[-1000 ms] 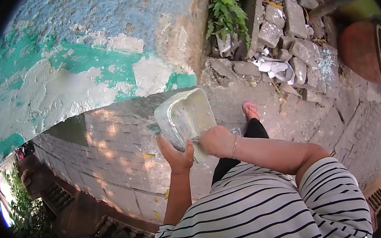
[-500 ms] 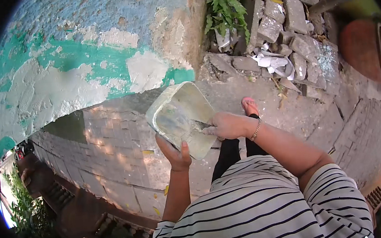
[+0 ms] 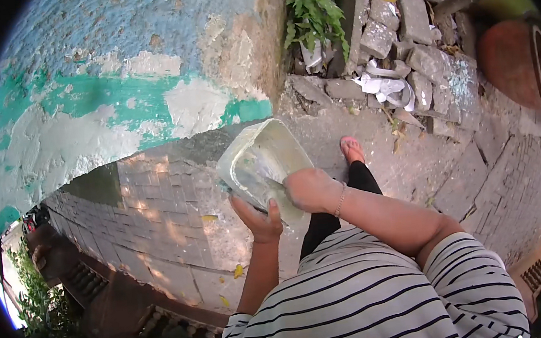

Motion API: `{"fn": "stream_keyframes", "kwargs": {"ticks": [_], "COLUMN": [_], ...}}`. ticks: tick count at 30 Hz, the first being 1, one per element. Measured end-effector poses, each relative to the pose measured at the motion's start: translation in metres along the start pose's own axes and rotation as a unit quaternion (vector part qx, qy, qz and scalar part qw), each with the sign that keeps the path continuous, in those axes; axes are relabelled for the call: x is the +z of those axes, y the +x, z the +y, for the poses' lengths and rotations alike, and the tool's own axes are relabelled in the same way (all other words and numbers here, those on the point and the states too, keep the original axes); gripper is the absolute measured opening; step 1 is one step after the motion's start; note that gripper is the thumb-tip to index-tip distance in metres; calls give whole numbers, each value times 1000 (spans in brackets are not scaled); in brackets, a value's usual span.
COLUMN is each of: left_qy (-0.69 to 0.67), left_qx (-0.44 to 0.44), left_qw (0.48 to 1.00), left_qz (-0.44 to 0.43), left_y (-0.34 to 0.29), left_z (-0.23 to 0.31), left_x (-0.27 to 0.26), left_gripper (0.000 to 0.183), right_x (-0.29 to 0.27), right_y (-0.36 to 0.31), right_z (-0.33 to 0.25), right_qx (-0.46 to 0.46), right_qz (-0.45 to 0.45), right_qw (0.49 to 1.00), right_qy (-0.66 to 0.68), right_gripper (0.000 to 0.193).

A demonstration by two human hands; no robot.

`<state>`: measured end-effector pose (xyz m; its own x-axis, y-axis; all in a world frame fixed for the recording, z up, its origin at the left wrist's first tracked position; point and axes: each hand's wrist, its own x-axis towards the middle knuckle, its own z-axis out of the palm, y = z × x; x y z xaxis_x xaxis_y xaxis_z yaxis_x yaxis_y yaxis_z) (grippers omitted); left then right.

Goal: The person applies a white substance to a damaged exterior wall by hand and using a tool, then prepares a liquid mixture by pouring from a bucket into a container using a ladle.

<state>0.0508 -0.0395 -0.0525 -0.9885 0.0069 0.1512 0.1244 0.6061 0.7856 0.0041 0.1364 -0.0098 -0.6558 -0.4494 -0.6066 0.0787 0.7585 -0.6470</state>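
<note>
Pale-green rectangular tub [image 3: 290, 149], rounded corners, whitish residue [image 3: 262, 164] smeared inside, tilted above paved ground [image 3: 176, 240], left hand [image 3: 259, 222] partly open, supporting its near side, right hand [image 3: 314, 191] curled around a mostly hidden grey tool [image 3: 275, 182].

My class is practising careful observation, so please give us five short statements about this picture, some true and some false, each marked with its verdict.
1. The left hand is at the side of a pale tub. True.
2. The right hand is touching a big clay pot. False: it is at the tub, well apart from the pot.
3. The person wears a striped shirt. True.
4. The wall's green band is one unbroken colour. False: pale, rough patches cover parts of it.
5. A leafy plant grows near the top of the picture. True.
</note>
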Motion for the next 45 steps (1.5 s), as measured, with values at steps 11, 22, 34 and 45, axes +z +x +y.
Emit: {"fn": "stream_keyframes", "kwargs": {"ticks": [11, 22, 34, 45], "left_qy": [-91, -77, -316, -318], "left_qx": [-84, -94, -210, -205], "left_qw": [989, 973, 907, 906], "left_qz": [-79, -199, -184, -189], "left_y": [2, 12, 19, 15], "left_z": [-8, 5, 9, 6], "left_x": [10, 19, 20, 21], "left_gripper": [79, 91, 89, 88], "right_x": [8, -30, -51, -27], "right_y": [8, 21, 21, 42], "right_z": [9, 7, 31, 52], "right_qx": [-38, 35, -76, -86], "right_qz": [53, 122, 97, 185], "right_qw": [990, 991, 946, 973], "right_qy": [128, -44, 299, 107], "right_gripper": [23, 20, 20, 27]}}
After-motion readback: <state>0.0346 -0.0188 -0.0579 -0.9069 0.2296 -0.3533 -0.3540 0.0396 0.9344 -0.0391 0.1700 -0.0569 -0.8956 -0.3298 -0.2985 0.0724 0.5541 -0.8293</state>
